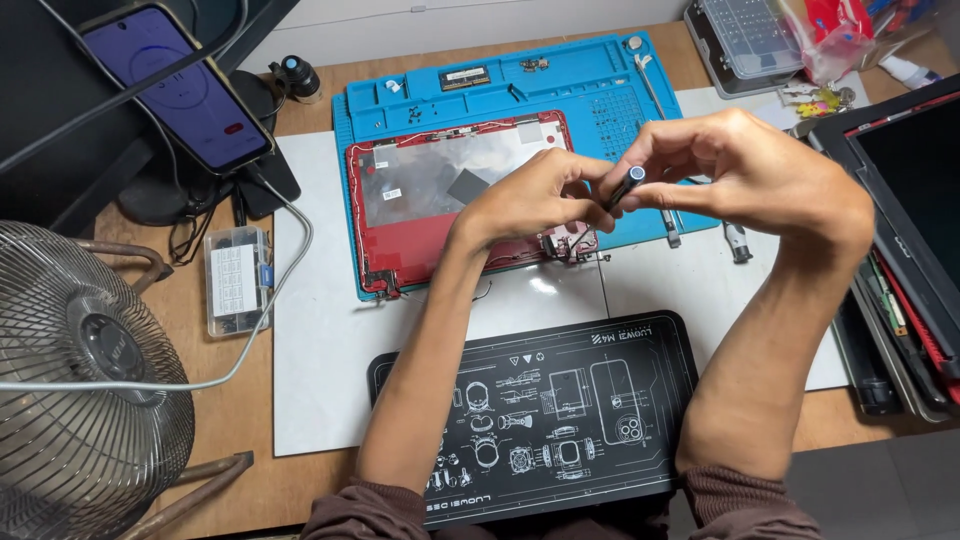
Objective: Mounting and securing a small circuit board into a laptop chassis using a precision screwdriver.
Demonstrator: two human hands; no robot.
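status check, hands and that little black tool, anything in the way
Left hand and right hand both pinching the black tool. Held above the red laptop cover on blue mat. Nothing in the way.

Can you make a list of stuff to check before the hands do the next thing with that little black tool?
1. Tool held firmly: both the left hand and right hand pinch the small black tool: ok.
2. Tool tip fitted: hidden by fingers: cannot tell.
3. Red laptop cover lies flat on the blue mat: ok.
4. Loose screws kept on the mat's top trays: a few small parts show there: ok.
5. Cable away from the cover: it runs left of it: ok.
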